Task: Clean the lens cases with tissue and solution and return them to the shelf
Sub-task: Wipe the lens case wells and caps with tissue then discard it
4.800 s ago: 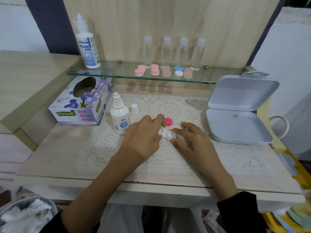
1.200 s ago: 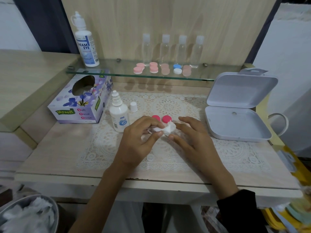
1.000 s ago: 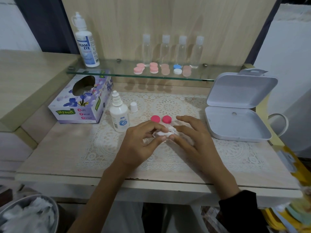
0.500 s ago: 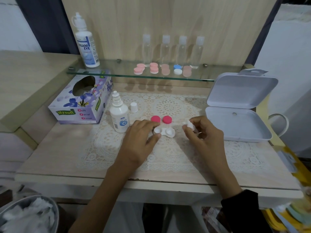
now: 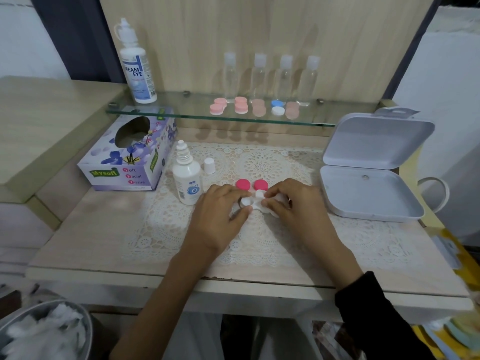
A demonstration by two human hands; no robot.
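The right hand (image 5: 293, 203), lifted a moment ago, is back and pinches the tissue (image 5: 259, 194) into the case (image 5: 246, 202) on the tabletop (image 5: 104, 229). The left hand (image 5: 220, 211) pinches the case steady. I judge wiping continues; the caps (image 5: 242, 184) are still off.

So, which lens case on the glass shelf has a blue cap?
The fourth case from the left: blue and white caps; the others are pink or peach.

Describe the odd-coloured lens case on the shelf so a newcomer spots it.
Start at the glass shelf on the wooden back panel, where five lens cases sit before clear bottles. Fourth from the left is the blue-and-white lens case; every neighbour is pink or peach.
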